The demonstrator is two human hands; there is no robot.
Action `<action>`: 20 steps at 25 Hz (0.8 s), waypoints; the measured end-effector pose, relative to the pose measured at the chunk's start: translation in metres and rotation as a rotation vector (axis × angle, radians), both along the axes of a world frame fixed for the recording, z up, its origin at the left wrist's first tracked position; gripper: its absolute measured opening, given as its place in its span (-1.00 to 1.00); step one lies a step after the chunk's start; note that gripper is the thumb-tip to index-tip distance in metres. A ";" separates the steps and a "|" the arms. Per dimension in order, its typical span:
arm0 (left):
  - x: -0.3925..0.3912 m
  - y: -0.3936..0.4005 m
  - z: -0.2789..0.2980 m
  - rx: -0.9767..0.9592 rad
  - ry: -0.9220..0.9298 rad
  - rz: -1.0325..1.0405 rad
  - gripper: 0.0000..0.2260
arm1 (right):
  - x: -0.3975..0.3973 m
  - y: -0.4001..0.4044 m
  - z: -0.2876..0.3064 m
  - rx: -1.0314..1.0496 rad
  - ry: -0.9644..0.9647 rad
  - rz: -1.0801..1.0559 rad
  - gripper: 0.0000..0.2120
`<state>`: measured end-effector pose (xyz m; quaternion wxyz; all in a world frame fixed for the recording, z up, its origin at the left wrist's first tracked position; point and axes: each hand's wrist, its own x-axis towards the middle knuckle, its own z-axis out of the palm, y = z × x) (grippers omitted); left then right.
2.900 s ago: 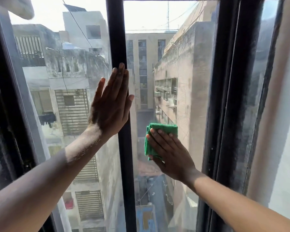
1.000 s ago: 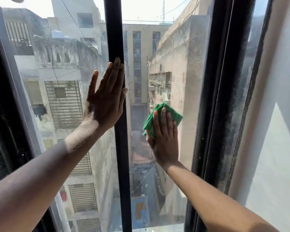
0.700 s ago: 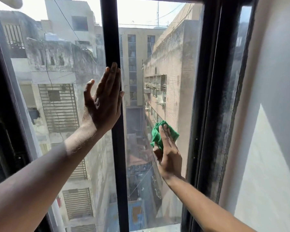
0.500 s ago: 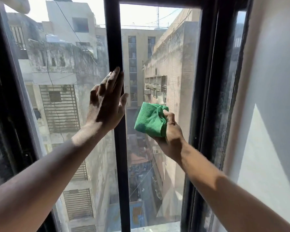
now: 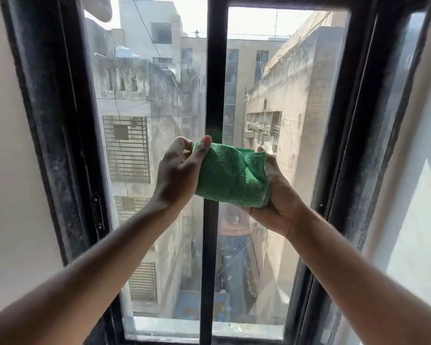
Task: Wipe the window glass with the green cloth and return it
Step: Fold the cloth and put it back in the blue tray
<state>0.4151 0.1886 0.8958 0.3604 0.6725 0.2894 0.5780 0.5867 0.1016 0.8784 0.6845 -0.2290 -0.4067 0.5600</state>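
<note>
The folded green cloth (image 5: 230, 175) is held up in front of the window, off the glass, between both hands. My left hand (image 5: 178, 173) pinches its left edge with thumb on the near side and fingers behind. My right hand (image 5: 276, 195) cups its right end and underside from below. The window glass (image 5: 284, 103) has two panes split by a black centre bar (image 5: 215, 83); both panes look hazy and dusty.
A thick black, dusty window frame (image 5: 57, 125) borders the glass on the left, and its right side (image 5: 358, 125) does the same. White walls flank it. The lower sill (image 5: 159, 329) runs along the bottom. Buildings and an alley show outside.
My right hand lifted the cloth off the right pane and drew it back. My left hand left the centre bar and took hold of the cloth's left edge. The view pulled back.
</note>
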 end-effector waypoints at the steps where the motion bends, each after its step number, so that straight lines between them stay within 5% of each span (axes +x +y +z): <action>1: -0.015 -0.009 -0.013 0.006 0.001 0.048 -0.58 | -0.009 0.004 -0.013 -0.054 -0.017 0.029 -0.36; 4: -0.080 -0.035 -0.075 -0.012 0.010 0.227 -0.66 | -0.058 0.005 -0.058 -0.191 -0.094 0.211 -0.09; 7: -0.178 -0.059 -0.174 -0.233 0.032 0.538 -0.67 | -0.160 0.016 -0.145 -0.238 -0.378 0.326 -0.44; 11: -0.216 -0.080 -0.263 -0.429 0.066 0.607 -0.61 | -0.186 0.028 -0.220 -0.388 -0.358 0.418 -0.61; 14: -0.299 -0.126 -0.398 -0.726 0.019 0.827 -0.60 | -0.276 0.033 -0.357 -0.587 -0.545 0.640 -0.59; 20: -0.390 -0.225 -0.675 -1.198 0.032 1.057 -0.54 | -0.406 -0.003 -0.664 -0.836 -0.750 0.757 -0.83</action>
